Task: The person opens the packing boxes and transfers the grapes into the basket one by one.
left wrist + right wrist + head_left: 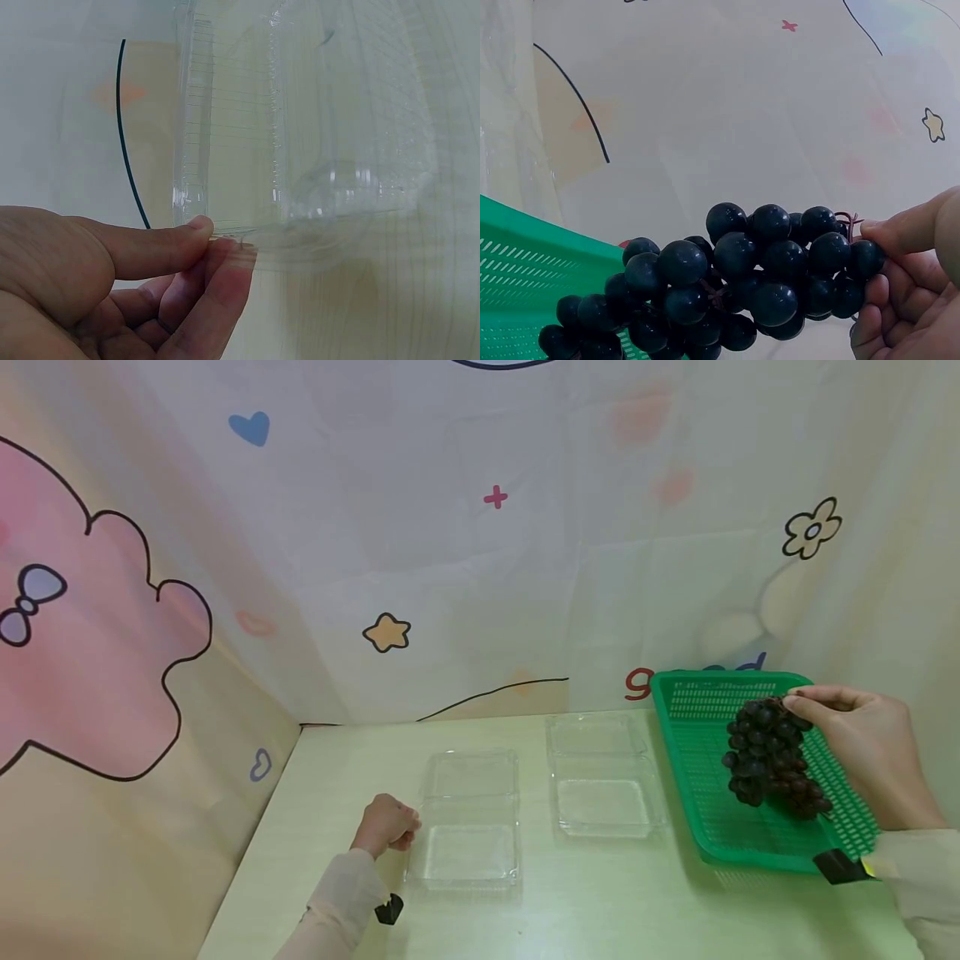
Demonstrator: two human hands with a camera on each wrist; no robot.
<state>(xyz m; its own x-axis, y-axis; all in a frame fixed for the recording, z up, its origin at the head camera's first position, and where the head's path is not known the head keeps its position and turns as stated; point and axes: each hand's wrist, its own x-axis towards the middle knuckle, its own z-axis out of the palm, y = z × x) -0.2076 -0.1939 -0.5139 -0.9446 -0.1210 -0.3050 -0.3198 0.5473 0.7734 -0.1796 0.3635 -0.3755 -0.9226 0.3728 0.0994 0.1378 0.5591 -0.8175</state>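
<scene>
My right hand (873, 747) pinches the top stem of a bunch of dark grapes (763, 739) and holds it over the green plastic basket (678, 760). Round, nearly black grapes (682, 262) hang down toward the basket wall in the right wrist view. Redder grapes (798, 793) show at the lower right of the bunch. At the left, my left hand (385, 825) pinches the side edge of an opened clear plastic clamshell box (468, 852) between thumb and fingers. In the left wrist view the thumb (169, 247) lies right at the box's rim.
A second opened clear clamshell box (603, 806) lies between the first box and the basket. The pale table (570, 902) ends at the back against a printed curtain (465, 568), which also hangs along the left side.
</scene>
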